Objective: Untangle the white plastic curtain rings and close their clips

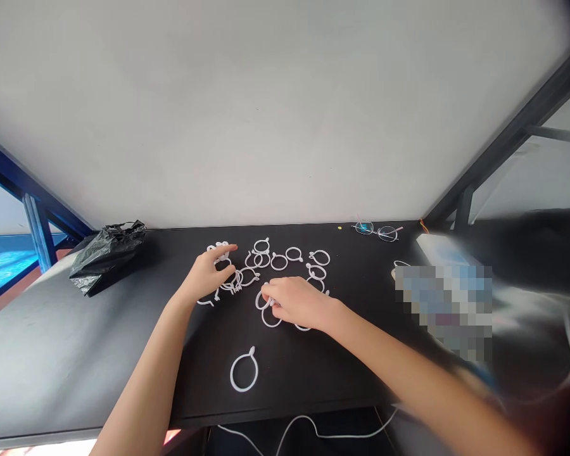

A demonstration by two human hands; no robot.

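Head view: beyond the lone white curtain ring [232, 372] on the bench [313, 380], the right hand [297, 299] pinches another ring [256, 301]; beyond and left of the lone ring, the left hand [209, 272], thumb and forefinger parted, is at a ring cluster [238, 278].

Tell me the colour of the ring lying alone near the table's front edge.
That ring is plain white; it shows best in the head view.

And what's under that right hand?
Parts of white rings peek out around the right hand, against the black table. The hand covers the rest, so I can't tell how many rings are there, or whether anything else is.
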